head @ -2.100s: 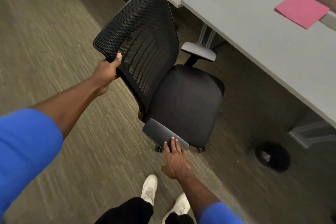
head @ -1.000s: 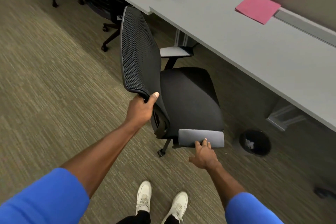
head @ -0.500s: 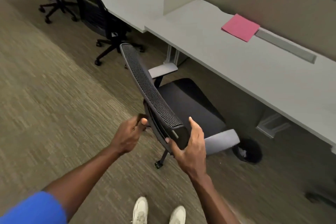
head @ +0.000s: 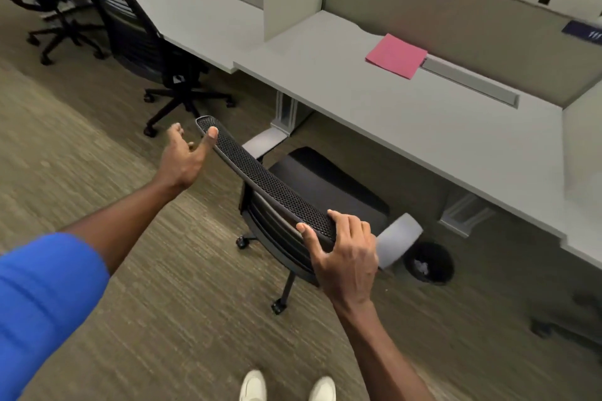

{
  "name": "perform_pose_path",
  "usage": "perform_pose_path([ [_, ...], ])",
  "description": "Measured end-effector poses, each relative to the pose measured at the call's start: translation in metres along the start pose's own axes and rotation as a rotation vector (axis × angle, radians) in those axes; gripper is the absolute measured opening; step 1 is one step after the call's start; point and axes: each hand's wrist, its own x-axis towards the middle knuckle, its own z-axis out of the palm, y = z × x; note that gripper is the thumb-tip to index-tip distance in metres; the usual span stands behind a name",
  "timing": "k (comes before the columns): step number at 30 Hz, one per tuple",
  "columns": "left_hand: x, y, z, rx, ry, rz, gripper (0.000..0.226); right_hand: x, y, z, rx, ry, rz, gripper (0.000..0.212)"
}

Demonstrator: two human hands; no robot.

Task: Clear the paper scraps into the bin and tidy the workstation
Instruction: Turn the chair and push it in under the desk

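Note:
A black mesh office chair stands in front of the grey desk, its seat facing the desk. My right hand grips the right end of the backrest's top edge. At the left end my left hand is spread, only its thumb touching the rim. A black round bin with white paper scraps inside sits on the carpet under the desk, just right of the chair's grey armrest. A pink paper sheet lies flat at the back of the desk.
A second black chair is parked at the neighbouring desk on the left, and a third stands further left. Partition panels run behind the desks. Desk legs stand beyond the chair. My white shoes show at the bottom edge.
The chair has turned so its seat faces the desk. My right hand left the armrest and took the backrest's right top corner. My left hand let go its grip and spread at the left corner.

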Motion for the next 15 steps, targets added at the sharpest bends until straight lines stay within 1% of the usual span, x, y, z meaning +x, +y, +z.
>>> perform_pose_path([
  [1, 0.005, 0.001, 0.0, 0.02, -0.008, 0.003, 0.135, 0.0, 0.003, -0.001, -0.016, 0.001, -0.005, 0.071],
  [2, 0.008, 0.0, 0.002, 0.048, -0.018, 0.02, 0.131, 0.0, 0.006, -0.002, -0.03, 0.002, -0.009, 0.07],
  [5, 0.008, -0.004, 0.011, 0.105, -0.024, 0.105, 0.103, 0.002, 0.013, -0.01, -0.074, 0.001, -0.028, 0.07],
  [6, 0.008, -0.005, 0.015, 0.091, -0.016, 0.118, 0.099, 0.003, 0.015, -0.012, -0.085, 0.002, -0.032, 0.069],
  [7, 0.007, -0.006, 0.018, 0.083, -0.003, 0.123, 0.099, 0.003, 0.018, -0.014, -0.093, 0.0, -0.035, 0.069],
  [10, 0.005, -0.01, 0.029, 0.101, 0.031, 0.176, 0.111, 0.001, 0.027, -0.017, -0.107, -0.003, -0.049, 0.068],
  [12, 0.003, -0.01, 0.035, 0.113, 0.026, 0.244, 0.108, 0.001, 0.034, -0.019, -0.116, 0.0, -0.063, 0.068],
  [13, 0.002, -0.01, 0.037, 0.132, 0.029, 0.286, 0.101, 0.001, 0.036, -0.02, -0.118, -0.001, -0.067, 0.068],
  [15, 0.003, -0.009, 0.04, 0.207, 0.049, 0.391, 0.081, 0.001, 0.041, -0.022, -0.126, -0.006, -0.077, 0.069],
])
